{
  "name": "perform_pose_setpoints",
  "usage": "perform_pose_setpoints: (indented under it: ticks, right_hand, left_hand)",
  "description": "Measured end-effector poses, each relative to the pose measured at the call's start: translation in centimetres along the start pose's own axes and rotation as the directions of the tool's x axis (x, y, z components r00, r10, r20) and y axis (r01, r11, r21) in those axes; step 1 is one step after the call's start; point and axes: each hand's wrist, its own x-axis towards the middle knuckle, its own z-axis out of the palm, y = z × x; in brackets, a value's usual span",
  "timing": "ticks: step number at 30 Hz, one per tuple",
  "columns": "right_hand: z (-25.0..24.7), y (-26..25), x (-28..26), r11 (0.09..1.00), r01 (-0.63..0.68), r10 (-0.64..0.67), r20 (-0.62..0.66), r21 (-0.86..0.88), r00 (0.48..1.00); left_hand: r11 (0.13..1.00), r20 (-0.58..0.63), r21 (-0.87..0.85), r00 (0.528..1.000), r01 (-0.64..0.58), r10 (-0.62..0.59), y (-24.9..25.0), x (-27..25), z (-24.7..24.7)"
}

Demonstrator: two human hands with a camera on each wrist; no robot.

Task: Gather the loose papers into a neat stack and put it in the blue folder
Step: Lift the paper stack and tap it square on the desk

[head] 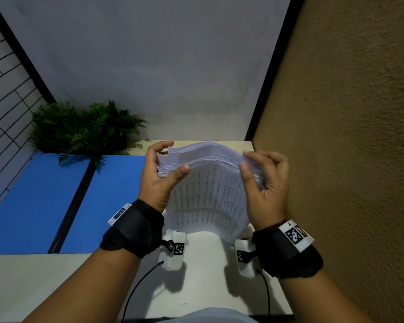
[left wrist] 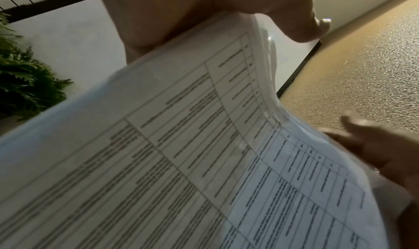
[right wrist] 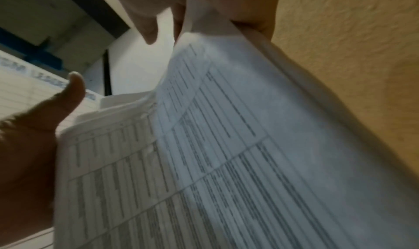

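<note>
Both forearms reach in from the bottom edge, each wrist wrapped in a black strap (head: 135,227) with a white camera block. Between them the stack of papers (head: 210,190) stands on its lower edge on the white table (head: 33,283), printed tables facing the person, its top bowed. Gripping its left edge, the left hand (head: 158,178) has its thumb across the front sheet and fingers curled behind. At the right edge, the right hand (head: 265,183) pinches the sheets with thumb in front. Left of the papers lies the open blue folder (head: 42,201), flat, beside a green plant (head: 79,129).
</note>
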Motion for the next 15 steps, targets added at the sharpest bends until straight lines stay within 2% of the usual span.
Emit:
perform_pose_setpoints:
  ticks: [2, 3, 6, 7, 11, 15]
  right_hand:
    - [-0.1, 0.2, 0.0, 0.997, -0.073, 0.073, -0.039, 0.009, 0.997]
    - [-0.1, 0.2, -0.1, 0.999, -0.045, 0.045, -0.028, -0.003, 0.999]
    - [0.0, 0.2, -0.6, 0.985, 0.147, -0.143, 0.056, -0.087, 0.988]
    - [0.0, 0.3, -0.6, 0.981, 0.168, -0.163, 0.056, -0.099, 0.985]
    - [-0.4, 1.0, -0.2, 0.995, 0.073, -0.076, -0.037, -0.074, 0.996]
    - [0.0, 0.7, -0.6, 0.979, 0.170, -0.167, 0.029, -0.111, 0.985]
  left_hand:
    - [1.000, -0.045, 0.016, 0.999, -0.012, 0.012, 0.2, 0.0, 0.2]
    - [0.999, -0.069, 0.021, 0.997, -0.025, 0.026, 0.3, 0.0, 0.4]
    - [0.997, -0.162, 0.032, 0.984, -0.067, 0.071, 0.7, -0.1, 1.2]
    - [0.996, -0.197, 0.043, 0.977, -0.076, 0.083, 0.6, -0.1, 1.3]
    - [0.999, -0.285, 0.031, 0.958, -0.030, 0.037, 0.3, 0.2, 1.1]
    - [0.998, -0.299, 0.034, 0.952, -0.057, 0.064, 0.6, -0.1, 1.5]
